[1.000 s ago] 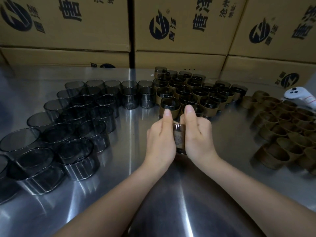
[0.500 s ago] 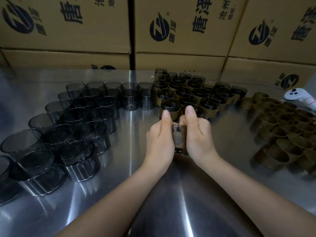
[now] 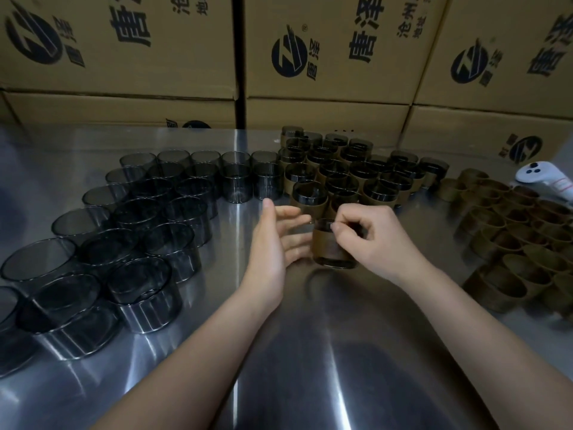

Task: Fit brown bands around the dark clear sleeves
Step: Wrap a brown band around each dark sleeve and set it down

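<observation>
Seating the band is judged to be the step in hand, or just finished. Head view: a dark clear sleeve stands upright on the steel worktop, about mid-width and just nearer than the front row of finished sleeves, which cluster toward the far edge. The right hand pinches its top rim, thumb and forefinger curled over the lip. The left hand is spread, fingers straight and blurred, close by the sleeve's left wall; contact cannot be told. To do it well: hold by the rim only, so the wall is not squeezed out of round. Check the brown band sits level all round, with a dark margin above and below. Steady the side with flat fingers while setting it by its neighbours, without knocking them. Appearance: smoky, see-through wall, oval-looking from this angle. The band is matt tan, covering most of the height, with a thin dark strip showing at the base and rim. Bare sleeves fill the left side of the worktop. Loose bands lie along the right edge, with a white controller beyond them. Printed cardboard boxes stand behind the far edge.
</observation>
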Available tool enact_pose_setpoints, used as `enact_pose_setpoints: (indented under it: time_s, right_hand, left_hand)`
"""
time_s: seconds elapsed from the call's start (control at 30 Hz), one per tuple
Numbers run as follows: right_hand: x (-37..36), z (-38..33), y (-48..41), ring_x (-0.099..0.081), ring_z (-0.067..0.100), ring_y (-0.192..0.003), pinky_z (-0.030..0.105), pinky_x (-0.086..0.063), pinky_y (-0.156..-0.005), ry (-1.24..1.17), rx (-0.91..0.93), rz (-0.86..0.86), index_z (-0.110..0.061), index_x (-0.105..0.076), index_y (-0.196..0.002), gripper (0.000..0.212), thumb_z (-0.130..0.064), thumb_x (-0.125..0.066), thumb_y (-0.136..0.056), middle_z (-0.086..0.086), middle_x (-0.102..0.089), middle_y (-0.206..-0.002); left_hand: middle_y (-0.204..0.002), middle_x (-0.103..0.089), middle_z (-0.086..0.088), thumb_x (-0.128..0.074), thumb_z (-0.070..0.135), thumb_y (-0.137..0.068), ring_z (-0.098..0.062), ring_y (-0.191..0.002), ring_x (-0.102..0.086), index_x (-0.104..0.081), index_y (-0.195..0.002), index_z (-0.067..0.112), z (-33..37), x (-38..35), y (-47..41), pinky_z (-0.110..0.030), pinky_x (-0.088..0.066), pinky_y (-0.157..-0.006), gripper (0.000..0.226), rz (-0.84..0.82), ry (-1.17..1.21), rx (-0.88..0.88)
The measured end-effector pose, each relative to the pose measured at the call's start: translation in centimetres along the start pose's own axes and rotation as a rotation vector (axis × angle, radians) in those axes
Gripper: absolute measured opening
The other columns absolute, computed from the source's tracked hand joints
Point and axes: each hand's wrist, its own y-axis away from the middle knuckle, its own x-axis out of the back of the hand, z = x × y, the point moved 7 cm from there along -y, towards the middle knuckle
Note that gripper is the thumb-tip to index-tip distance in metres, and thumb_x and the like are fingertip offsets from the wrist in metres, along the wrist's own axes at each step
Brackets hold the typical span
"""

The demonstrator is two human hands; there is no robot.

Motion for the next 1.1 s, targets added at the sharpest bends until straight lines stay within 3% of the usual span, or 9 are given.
enact_pose_setpoints:
  time_s: [0.1,0.33,0.47,0.6,0.77,0.93,1.1]
  right_hand:
    - [0.6,0.4,-0.1,-0.052,0.015,-0.061,0.018,-0.036,-0.054,0.103,0.000,-0.073,-0.014,-0.058,-0.061,0.029,-0.017,-0.060,-0.090,0.000,-0.055,-0.059]
    - [1.4,1.7,-0.2,-0.059,0.009,-0.067,0.029,-0.049,-0.061,0.298,-0.090,-0.180,-0.025,-0.067,-0.065,0.027,-0.041,-0.055,-0.083,-0.007,-0.064,-0.067]
    - [1.4,1.9,-0.3,-0.059,0.004,-0.069,0.024,-0.045,-0.063,0.321,-0.082,-0.196,-0.031,-0.068,-0.068,0.022,-0.036,-0.059,-0.088,-0.013,-0.064,-0.071]
    - [1.1,2.1,-0.3,-0.058,0.004,-0.074,0.033,-0.050,-0.069,0.355,-0.079,-0.202,-0.025,-0.074,-0.079,0.020,-0.033,-0.061,-0.091,-0.016,-0.060,-0.076]
    - [1.4,3.1,-0.7,-0.059,0.010,-0.080,0.040,-0.052,-0.076,0.418,-0.108,-0.153,-0.022,-0.076,-0.084,0.021,-0.033,-0.061,-0.093,-0.013,-0.060,-0.081]
    - [1.7,4.1,-0.9,-0.058,0.008,-0.088,0.026,-0.048,-0.077,0.418,-0.114,-0.064,-0.020,-0.076,-0.100,0.018,-0.031,-0.065,-0.091,-0.013,-0.061,-0.090]
    - [1.7,4.6,-1.1,-0.060,0.012,-0.096,0.032,-0.051,-0.087,0.414,-0.092,0.004,-0.018,-0.075,-0.102,0.017,-0.028,-0.068,-0.090,-0.011,-0.061,-0.097]
  left_hand:
    - [-0.098,-0.071,-0.008,-0.023,0.046,-0.106,-0.022,-0.079,-0.072,-0.062,-0.090,0.013,0.2,0.6,-0.3,-0.033,-0.058,-0.072,0.053,0.052,-0.024,0.007]
    - [-0.094,-0.068,-0.011,-0.027,0.037,-0.108,-0.024,-0.076,-0.068,-0.061,-0.083,0.010,0.5,0.8,-0.4,-0.031,-0.056,-0.069,0.050,0.094,-0.066,-0.011]
    - [-0.094,-0.067,-0.011,-0.030,0.033,-0.108,-0.023,-0.076,-0.067,-0.062,-0.084,0.010,0.7,0.9,-0.4,-0.030,-0.055,-0.068,0.046,0.097,-0.103,-0.029]
    - [-0.097,-0.067,-0.012,-0.032,0.029,-0.108,-0.023,-0.077,-0.067,-0.062,-0.084,0.010,0.7,0.8,-0.3,-0.032,-0.054,-0.070,0.043,0.095,-0.137,-0.035]
    - [-0.095,-0.067,-0.011,-0.035,0.026,-0.108,-0.024,-0.078,-0.067,-0.062,-0.083,0.010,0.6,0.8,-0.2,-0.031,-0.054,-0.068,0.040,0.088,-0.167,-0.040]
    - [-0.094,-0.067,-0.009,-0.037,0.024,-0.107,-0.026,-0.080,-0.065,-0.061,-0.082,0.010,0.6,0.7,0.0,-0.029,-0.051,-0.060,0.037,0.090,-0.173,-0.014]
    - [-0.089,-0.066,-0.004,-0.039,0.019,-0.106,-0.026,-0.081,-0.063,-0.059,-0.083,0.010,0.6,0.6,0.1,-0.031,-0.048,-0.064,0.032,0.111,-0.154,-0.008]
